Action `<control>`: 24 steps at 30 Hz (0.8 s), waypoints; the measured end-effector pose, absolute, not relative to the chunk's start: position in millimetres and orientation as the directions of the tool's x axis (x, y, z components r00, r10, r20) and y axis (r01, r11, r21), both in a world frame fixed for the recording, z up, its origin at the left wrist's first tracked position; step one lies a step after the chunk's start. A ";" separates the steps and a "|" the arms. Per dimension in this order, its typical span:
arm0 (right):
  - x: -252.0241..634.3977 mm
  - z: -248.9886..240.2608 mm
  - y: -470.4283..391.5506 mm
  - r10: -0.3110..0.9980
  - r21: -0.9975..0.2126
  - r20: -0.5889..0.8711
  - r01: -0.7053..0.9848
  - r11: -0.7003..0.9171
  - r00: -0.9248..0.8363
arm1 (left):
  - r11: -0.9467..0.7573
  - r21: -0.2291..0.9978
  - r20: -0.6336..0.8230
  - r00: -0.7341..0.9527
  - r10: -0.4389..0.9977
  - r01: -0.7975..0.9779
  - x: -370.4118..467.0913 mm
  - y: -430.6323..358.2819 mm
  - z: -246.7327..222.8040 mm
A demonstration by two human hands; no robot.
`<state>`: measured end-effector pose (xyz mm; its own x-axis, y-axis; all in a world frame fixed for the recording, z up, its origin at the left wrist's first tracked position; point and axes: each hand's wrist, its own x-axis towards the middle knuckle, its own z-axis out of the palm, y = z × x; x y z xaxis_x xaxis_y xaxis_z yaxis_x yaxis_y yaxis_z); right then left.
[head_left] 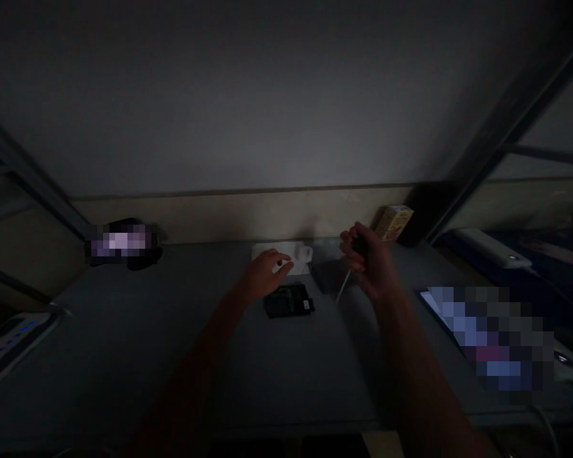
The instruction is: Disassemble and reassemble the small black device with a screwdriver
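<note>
My right hand (pixel 370 257) is closed around the dark handle of a screwdriver (pixel 344 286), whose thin shaft slants down and left from the fist. My left hand (pixel 265 273) hovers over a white paper sheet (pixel 293 266), thumb and forefinger brought close together. Whether a small piece sits between those fingertips is too dark to tell. Just below them lies a flat black electronic device (pixel 289 300) with a small white label. A small white round object (pixel 305 254) rests on the paper. Between the device and my right hand is a dark grey box (pixel 328 277).
A yellow carton (pixel 394 222) stands at the back right against the wall. Blurred-out items lie at the far left and on the right, near a white device (pixel 487 248). A power strip (pixel 16 343) is at the left edge. Metal posts rise on both sides.
</note>
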<state>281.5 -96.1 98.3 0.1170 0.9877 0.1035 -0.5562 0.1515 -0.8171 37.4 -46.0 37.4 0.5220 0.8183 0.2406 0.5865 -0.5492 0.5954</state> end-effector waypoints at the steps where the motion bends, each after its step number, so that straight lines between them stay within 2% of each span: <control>1: 275.8 98.4 -104.3 0.992 -0.903 0.108 -0.409 0.128 0.071 | -0.566 0.622 0.254 0.544 0.799 0.541 30.7 -58.2 35.5; 3: 262.6 89.0 -120.0 0.990 -0.992 0.125 -0.013 0.125 -0.065 | -0.593 0.651 0.229 0.622 0.749 0.474 16.0 -82.0 29.4; 4: 256.0 79.9 -126.6 0.975 -0.970 0.169 0.153 0.190 -0.143 | -0.603 0.653 0.214 0.653 0.726 0.458 8.6 -91.9 25.6; 6: 244.3 57.3 -135.9 0.938 -0.879 0.282 0.337 0.337 -0.202 | -0.599 0.662 0.213 0.653 0.727 0.451 -4.6 -105.5 17.7; 9: 234.0 30.0 -140.6 0.878 -0.783 0.355 0.410 0.467 -0.322 | -0.547 0.683 0.221 0.576 0.787 0.484 -17.8 -110.4 8.2; 11: 233.1 25.6 -140.5 0.870 -0.729 0.374 0.478 0.490 -0.320 | -0.507 0.699 0.207 0.536 0.819 0.505 -22.6 -108.0 4.1; 15: 244.7 43.5 -146.2 0.885 -0.651 0.279 0.604 0.460 -0.373 | -0.476 0.729 0.208 0.503 0.839 0.492 -29.1 -102.1 0.3; 19: 260.9 53.6 -168.5 0.922 -0.683 0.133 0.641 0.350 -0.363 | -0.482 0.727 0.221 0.499 0.838 0.489 -36.8 -97.5 0.7; 24: 265.4 43.2 -198.1 0.880 -0.595 0.066 0.689 0.413 -0.471 | -0.473 0.703 0.231 0.459 0.858 0.531 -43.8 -95.3 -0.5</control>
